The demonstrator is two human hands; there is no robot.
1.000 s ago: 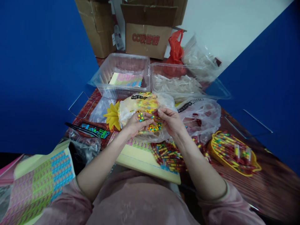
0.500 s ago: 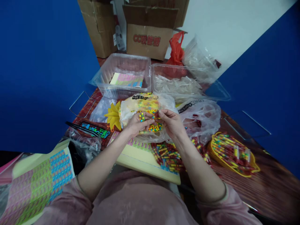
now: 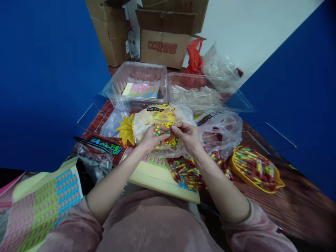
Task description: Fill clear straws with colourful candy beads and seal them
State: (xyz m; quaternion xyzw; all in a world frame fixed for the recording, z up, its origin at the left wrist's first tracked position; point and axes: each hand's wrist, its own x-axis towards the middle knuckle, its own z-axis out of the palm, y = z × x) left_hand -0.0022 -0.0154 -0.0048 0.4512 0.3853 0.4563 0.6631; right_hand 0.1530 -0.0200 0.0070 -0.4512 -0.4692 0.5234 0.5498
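My left hand [image 3: 154, 138] is curled over the white plastic bag [image 3: 181, 113], with several small coloured candy balls [image 3: 157, 131] held in its palm. My right hand [image 3: 186, 134] meets its fingertips in a pinch; the small thing between them is too small and blurred to name. Loose candy balls [image 3: 172, 141] in yellow, red and blue lie in the open bag beneath both hands. Nearer to me, a heap of filled candy tubes [image 3: 187, 173] with dark red ends rests partly on a cream pad of printed sheets [image 3: 157, 180].
A yellow basket [image 3: 235, 168] of filled tubes stands at the right. Behind are a clear tray [image 3: 147, 64] with a printed sheet and another clear tray [image 3: 181, 75] with empty-looking clear tubes. A crumpled bag [image 3: 231, 126], cardboard box [image 3: 162, 45] and blue partitions [image 3: 47, 84] surround the space.
My right fingertips have shifted slightly left, closer to my left fingers. Candy balls stay in my left palm. The whole view has moved a little.
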